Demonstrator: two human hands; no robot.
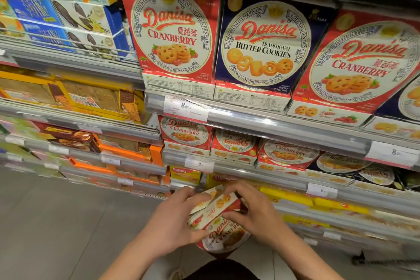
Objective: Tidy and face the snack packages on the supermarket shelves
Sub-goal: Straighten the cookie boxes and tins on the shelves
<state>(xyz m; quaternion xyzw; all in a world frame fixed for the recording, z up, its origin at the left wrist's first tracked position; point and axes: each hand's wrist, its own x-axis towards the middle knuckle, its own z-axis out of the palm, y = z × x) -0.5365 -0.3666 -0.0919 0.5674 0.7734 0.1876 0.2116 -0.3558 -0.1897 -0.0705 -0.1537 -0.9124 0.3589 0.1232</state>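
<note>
Low in front of the shelves I hold red Danisa cranberry cookie boxes (pixel 219 223), at least two stacked together. My left hand (pixel 175 223) grips them from the left with the thumb under the front face. My right hand (pixel 254 209) grips them from the right, fingers curled over the top edge. On the upper shelf stand a cranberry box (pixel 172 27), a blue butter cookies box (pixel 266 41) and another cranberry box (pixel 361 63), all facing out. One shelf down, one red box (pixel 234 143) stands upside down between upright cranberry boxes.
Shelf rails with price tags (pixel 185 109) run across the front of each level. Other biscuit boxes (pixel 68 18) fill the shelves at left. Yellow packs (pixel 293 198) lie on the low shelves behind my hands. Grey floor (pixel 56 223) lies at lower left.
</note>
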